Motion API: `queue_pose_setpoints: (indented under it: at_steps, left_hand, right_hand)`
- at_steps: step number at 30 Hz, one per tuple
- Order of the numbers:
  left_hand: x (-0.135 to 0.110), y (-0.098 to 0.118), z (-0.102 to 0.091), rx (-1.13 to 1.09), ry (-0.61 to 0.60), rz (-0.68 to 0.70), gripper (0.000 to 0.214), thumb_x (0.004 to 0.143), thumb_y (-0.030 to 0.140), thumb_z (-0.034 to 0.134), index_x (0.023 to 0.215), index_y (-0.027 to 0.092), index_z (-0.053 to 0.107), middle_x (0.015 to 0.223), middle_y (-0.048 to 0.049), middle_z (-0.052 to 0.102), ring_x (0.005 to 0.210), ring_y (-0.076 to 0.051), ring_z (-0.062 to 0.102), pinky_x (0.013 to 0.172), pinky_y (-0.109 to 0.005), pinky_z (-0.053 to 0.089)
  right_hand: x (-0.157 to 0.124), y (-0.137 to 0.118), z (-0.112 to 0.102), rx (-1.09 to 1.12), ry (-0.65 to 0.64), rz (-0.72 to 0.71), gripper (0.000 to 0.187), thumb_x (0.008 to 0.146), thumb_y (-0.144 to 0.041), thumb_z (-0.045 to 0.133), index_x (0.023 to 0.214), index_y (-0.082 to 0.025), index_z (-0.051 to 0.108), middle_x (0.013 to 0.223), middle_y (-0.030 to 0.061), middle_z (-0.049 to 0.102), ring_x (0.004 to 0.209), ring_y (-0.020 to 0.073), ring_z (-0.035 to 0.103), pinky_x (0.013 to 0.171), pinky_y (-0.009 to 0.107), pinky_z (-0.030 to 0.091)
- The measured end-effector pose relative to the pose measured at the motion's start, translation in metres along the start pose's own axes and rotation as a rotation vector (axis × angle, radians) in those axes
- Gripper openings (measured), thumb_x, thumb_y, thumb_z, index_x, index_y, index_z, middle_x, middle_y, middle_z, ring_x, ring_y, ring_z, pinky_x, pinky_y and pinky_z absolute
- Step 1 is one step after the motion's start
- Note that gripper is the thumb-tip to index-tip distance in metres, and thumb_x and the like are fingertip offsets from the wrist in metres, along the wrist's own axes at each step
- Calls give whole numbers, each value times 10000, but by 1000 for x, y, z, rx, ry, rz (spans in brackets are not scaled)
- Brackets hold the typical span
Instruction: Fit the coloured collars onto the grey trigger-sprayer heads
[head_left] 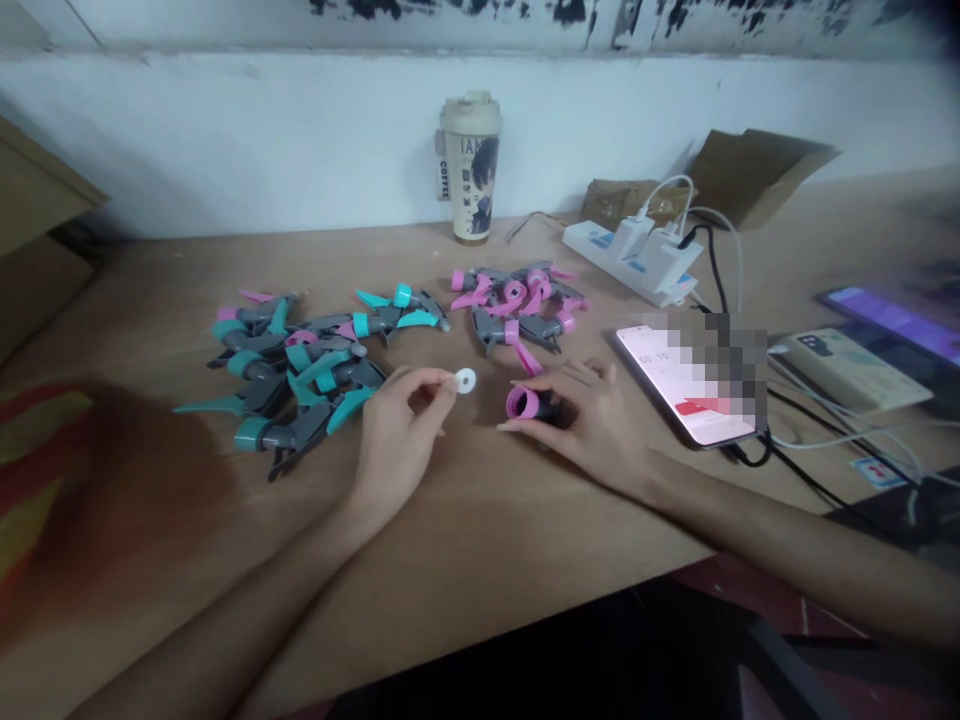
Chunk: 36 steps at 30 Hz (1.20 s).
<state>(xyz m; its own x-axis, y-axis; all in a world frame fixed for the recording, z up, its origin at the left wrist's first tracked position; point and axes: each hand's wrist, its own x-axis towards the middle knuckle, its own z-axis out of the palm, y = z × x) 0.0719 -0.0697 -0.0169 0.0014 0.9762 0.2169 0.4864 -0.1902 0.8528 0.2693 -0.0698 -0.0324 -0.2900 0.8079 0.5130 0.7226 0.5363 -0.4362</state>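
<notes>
Whitish wall [225,140] behind a wood-look table [480,540], with a coffee cup [472,190] pushed back against it, I guess so it's out of elbow range. Left hand [401,425] has a small white washer [466,381] pinched by its edge between thumb and index finger, which leaves the flat face and center hole uncovered. Right hand [592,415] grips a pink-collared spray head [523,403] just right of it, thumb and fingers closed around the collar, open threaded mouth turned leftward, probably to keep it unblocked. Can't see much of its gray body behind the fingers. Mostly teal spray heads [262,385] sit left, pink spray heads [514,293] farther back, both seemingly kept within reach. Phone [652,385] lies right of the hands, screen up, maybe for easy glancing
</notes>
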Motion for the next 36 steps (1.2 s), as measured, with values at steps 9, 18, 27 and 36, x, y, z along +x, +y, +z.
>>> queue_pose_setpoints:
  at_steps: [9, 18, 27, 36]
  left_hand:
    - [-9, 12, 8, -297, -343, -80, 191, 842, 302, 527, 842, 168, 663, 727, -3, 549, 577, -90, 484, 471, -177, 467]
    - [-10, 5, 7, -88, -223, 66, 158, 830, 310, 567, 773, 182, 640, 698, 9, 518, 562, -90, 478, 495, -206, 403]
    - [-14, 8, 10, 88, -76, 253, 66, 789, 238, 611, 749, 187, 604, 731, 9, 526, 646, -104, 520, 556, -204, 433]
    - [-18, 13, 11, 152, -80, 347, 74, 770, 145, 602, 803, 201, 636, 800, 1, 556, 646, -83, 535, 540, -168, 454]
  right_hand:
    - [2, -3, -3, 103, -33, -49, 283, 754, -395, 680, 993, -255, 624, 967, -6, 700, 895, 184, 591, 850, 373, 305]
    - [2, -4, -3, 124, -23, -91, 282, 738, -404, 690, 970, -251, 642, 914, -4, 707, 864, 175, 593, 849, 370, 329]
    - [2, -5, -3, 132, -44, -99, 257, 760, -399, 670, 968, -251, 646, 893, -4, 706, 838, 167, 590, 862, 368, 316]
    - [1, -4, -3, 99, -50, -127, 222, 779, -386, 648, 949, -244, 654, 865, -2, 700, 836, 174, 583, 850, 371, 306]
